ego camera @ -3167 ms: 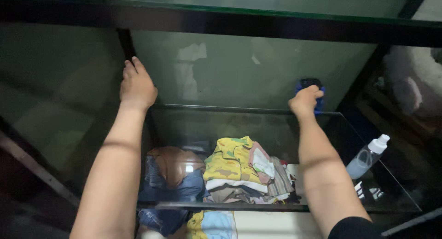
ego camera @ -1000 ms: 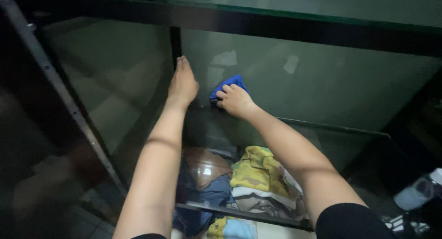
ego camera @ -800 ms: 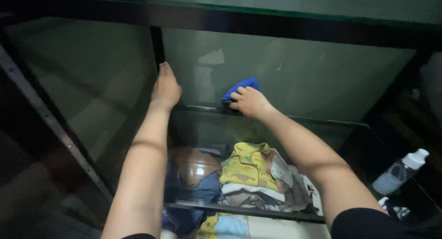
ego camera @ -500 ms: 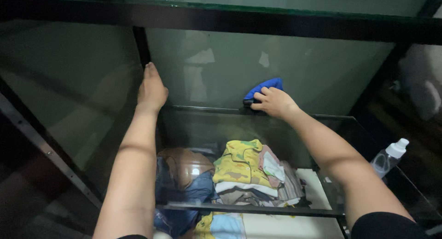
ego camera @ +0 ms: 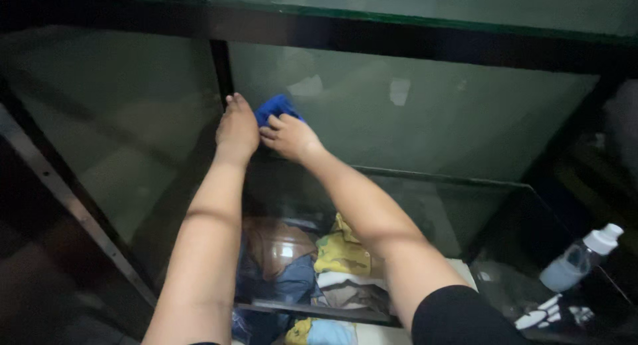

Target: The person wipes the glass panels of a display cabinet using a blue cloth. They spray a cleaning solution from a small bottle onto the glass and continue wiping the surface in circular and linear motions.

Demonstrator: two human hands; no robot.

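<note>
Blue cloth [ego camera: 276,108] bunched against the far glass pane [ego camera: 425,112], pressed under fingers of the right hand [ego camera: 290,136], just right of the dark frame post [ego camera: 222,69]. Left hand [ego camera: 236,128] flat and open beside it, almost touching, holding nothing.

Both bare arms extend forward and upward, converging. Left hand [ego camera: 236,129] lies flat, fingers together and pointing up, palm pressed down. Right hand [ego camera: 289,135] sits just beside it, fingers curled in a grip, forearm angled inward, short black sleeve at the upper arm.
</note>
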